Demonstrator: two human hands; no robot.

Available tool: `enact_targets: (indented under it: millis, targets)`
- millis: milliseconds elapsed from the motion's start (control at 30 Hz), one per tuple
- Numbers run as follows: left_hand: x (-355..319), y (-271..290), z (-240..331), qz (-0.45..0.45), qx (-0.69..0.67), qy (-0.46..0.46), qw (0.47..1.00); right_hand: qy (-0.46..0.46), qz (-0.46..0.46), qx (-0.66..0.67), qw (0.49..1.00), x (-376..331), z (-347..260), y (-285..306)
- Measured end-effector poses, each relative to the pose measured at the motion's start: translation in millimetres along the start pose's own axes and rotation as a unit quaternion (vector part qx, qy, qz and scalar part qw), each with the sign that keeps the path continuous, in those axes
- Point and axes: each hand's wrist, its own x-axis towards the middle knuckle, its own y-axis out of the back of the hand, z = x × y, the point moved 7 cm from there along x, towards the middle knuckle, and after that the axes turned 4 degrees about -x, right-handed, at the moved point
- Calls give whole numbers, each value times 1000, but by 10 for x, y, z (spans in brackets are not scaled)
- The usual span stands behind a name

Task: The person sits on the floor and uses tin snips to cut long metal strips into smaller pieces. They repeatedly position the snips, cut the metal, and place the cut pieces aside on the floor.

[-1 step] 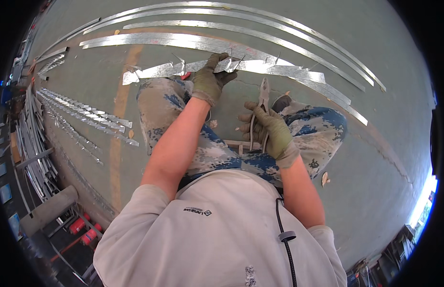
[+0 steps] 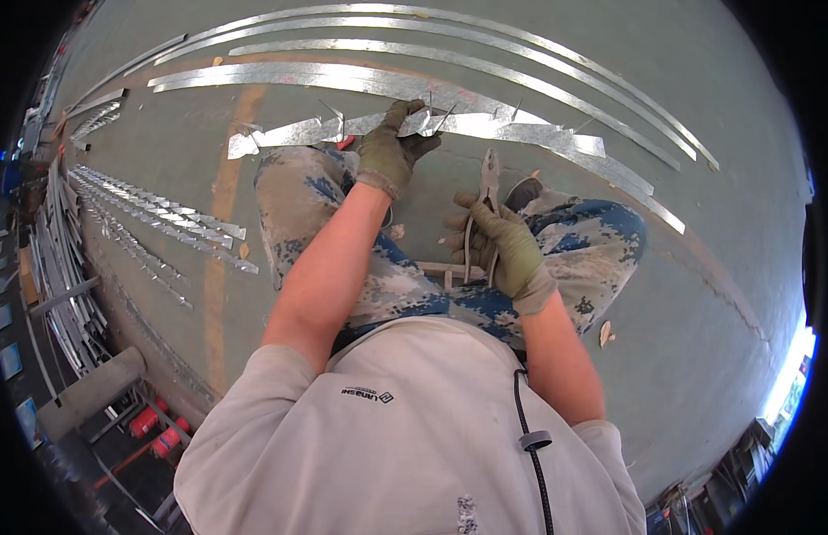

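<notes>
My left hand (image 2: 389, 153), in an olive work glove, is closed on a shiny metal strip (image 2: 293, 133) with thin, pointed tabs bent up along its length. The strip lies across in front of my knees, and my fingers hide part of its middle. A pair of pliers (image 2: 490, 178) is held in my gloved right hand (image 2: 503, 241), jaws pointing away from me and handles running down through the fingers. The jaws are apart from the strip, a little on the near side of it.
Long flat metal strips (image 2: 360, 45) lie on the green floor beyond. Several notched strips (image 2: 164, 209) rest at the left, near a pile of metal lengths (image 2: 64, 267). Red cylinders (image 2: 148, 419) stand in a frame at lower left. A dry leaf (image 2: 606, 334) is at the right.
The pliers and my right hand have shifted very slightly toward me and to the left. My left hand and the strip look almost unchanged.
</notes>
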Motion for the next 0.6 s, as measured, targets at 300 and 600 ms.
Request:
enact_targets:
  millis: [300,600]
  targets:
    - [19,52,-1,-5,14,-15,1000,-31,-9,-2,999,-49,119,-88]
    - [40,74,6,-9,2,-26,1000,35,-31,30,998,-64,-213,68]
